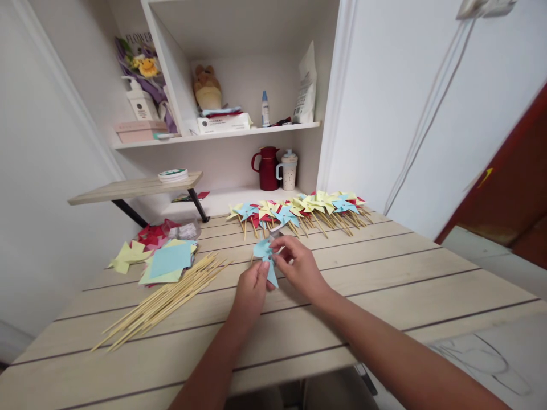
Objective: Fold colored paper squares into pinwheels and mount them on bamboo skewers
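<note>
A pale wooden slatted desk [384, 296] carries everything. Along its far edge lies a row of finished yellow, blue and red paper pinwheels on sticks [299, 209]. Near the left edge a loose bundle of thin bamboo skewers [166, 299] fans out beside a stack of blue and yellow paper squares [168, 262]. Mid-desk, the left hand [252, 287] pinches the lower tip of a small light-blue paper pinwheel [264, 253]; the right hand [299, 265] pinches its centre from the right.
</note>
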### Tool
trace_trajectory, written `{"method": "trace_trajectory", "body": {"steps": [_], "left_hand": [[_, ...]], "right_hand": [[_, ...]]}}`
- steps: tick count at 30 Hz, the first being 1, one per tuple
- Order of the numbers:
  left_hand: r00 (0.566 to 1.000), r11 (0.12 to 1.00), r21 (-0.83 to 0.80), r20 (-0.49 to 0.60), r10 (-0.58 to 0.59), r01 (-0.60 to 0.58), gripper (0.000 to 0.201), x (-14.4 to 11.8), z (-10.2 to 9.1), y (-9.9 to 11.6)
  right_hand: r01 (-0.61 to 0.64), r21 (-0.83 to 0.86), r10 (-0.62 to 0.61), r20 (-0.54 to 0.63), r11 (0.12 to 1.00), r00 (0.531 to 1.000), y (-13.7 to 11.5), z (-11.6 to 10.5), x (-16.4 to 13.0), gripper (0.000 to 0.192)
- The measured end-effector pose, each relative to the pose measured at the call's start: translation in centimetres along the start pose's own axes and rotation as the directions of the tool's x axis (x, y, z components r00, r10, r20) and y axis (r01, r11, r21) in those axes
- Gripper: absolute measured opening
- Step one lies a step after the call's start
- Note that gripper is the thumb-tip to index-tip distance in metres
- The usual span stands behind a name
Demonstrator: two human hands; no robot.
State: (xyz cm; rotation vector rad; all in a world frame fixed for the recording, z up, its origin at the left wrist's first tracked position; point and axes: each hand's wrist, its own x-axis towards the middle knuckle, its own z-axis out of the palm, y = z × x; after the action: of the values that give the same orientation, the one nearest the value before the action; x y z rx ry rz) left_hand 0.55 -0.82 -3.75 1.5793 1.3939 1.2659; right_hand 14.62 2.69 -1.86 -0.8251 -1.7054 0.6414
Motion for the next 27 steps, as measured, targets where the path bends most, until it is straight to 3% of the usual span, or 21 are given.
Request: {"method": "trace_trajectory", "body": {"steps": [7, 16, 27], "left_hand": [[0.998, 1.000, 0.009, 0.055, 0.002, -0.003, 0.042, -0.1, 0.2, -0.4], [1.000, 1.000, 0.024, 0.011, -0.003, 0.003, 0.040, 0.0, 0.0, -0.3], [1.000, 0.997, 0.072, -0.018, -0.018, 0.019, 0.039, -0.2, 0.0, 0.0]], "right_hand": [[0.036, 0.016, -0.036, -0.001, 0.999, 0.999, -0.9, -0.2, -0.2, 0.013], [-0.026, -0.109, 0.025, -0.014, 0.994, 1.000, -0.2, 0.3, -0.3, 0.017], [-0.036, -0.099, 0.037, 0.011, 0.994, 0.999, 0.2, 0.2, -0.2, 0.016]]}}
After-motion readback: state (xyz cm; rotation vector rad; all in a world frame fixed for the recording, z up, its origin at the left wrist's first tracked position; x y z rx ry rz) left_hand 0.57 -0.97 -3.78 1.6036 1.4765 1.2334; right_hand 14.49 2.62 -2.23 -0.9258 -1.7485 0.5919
